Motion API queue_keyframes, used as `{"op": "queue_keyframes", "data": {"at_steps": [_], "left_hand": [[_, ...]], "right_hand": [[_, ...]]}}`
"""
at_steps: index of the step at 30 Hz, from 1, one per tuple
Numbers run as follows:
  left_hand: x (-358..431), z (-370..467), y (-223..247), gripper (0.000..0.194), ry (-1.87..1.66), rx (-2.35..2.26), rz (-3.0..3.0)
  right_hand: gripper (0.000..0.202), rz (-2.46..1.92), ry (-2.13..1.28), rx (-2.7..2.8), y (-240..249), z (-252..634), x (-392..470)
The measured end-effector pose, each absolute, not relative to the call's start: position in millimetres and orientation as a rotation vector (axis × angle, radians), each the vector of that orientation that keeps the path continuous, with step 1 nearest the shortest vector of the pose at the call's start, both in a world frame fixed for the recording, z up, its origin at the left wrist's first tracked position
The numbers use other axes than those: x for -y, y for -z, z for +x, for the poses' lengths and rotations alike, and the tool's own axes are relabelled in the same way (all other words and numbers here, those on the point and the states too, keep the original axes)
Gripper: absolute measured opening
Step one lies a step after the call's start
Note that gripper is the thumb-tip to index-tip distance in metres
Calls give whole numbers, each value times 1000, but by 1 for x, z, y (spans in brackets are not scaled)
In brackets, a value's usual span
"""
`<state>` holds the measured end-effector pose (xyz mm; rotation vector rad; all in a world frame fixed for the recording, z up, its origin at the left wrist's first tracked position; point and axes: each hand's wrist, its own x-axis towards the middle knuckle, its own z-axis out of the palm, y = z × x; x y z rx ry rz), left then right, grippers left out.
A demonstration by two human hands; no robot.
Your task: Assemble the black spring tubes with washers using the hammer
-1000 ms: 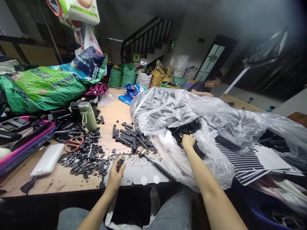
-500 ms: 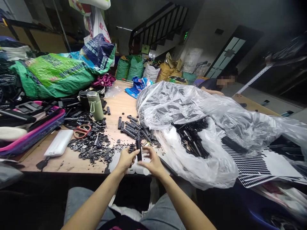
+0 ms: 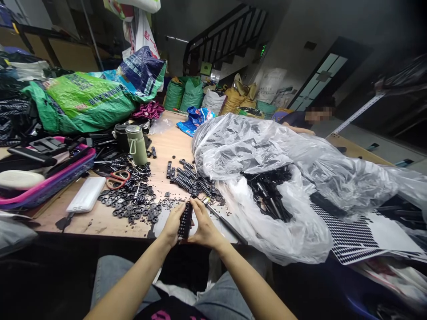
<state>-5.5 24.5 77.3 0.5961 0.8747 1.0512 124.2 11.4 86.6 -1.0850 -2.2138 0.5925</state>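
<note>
Between my two hands, at the table's front edge, is a black part [image 3: 185, 221] with rows of small white marks. My left hand [image 3: 172, 224] is closed along its left side. On the right side, my right hand [image 3: 204, 226] presses it with thumb and fingers. Just beyond my fingertips lies a pile of black rollers with white marks [image 3: 183, 178]. A black rod [image 3: 227, 223] lies slanted to the right of my right hand. Many black discs [image 3: 130, 204] are spread on the table to the left of my left hand.
Red-handled scissors [image 3: 118, 179], a white power bank [image 3: 86, 194], a green flask [image 3: 136, 146] and a pink basket [image 3: 50, 178] stand left. Clear plastic bags [image 3: 247, 142] with black parts cover the right. A person [image 3: 300, 120] sits behind them.
My right hand has closed in on the part from the right. The dark piece that stood upright between my hands now lies along my fingers, its marked face showing. The view has shifted slightly.
</note>
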Motion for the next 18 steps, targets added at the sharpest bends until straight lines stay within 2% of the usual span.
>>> {"op": "queue_keyframes", "data": {"at_steps": [7, 18], "left_hand": [[-22, -2, -79, 40, -1016, -866, 611], [-22, 1, -81, 50, -1089, -1002, 778]], "right_hand": [[105, -1047, -568, 2150, -80, 121, -9], [107, -1080, -662, 2104, -77, 123, -6]]}}
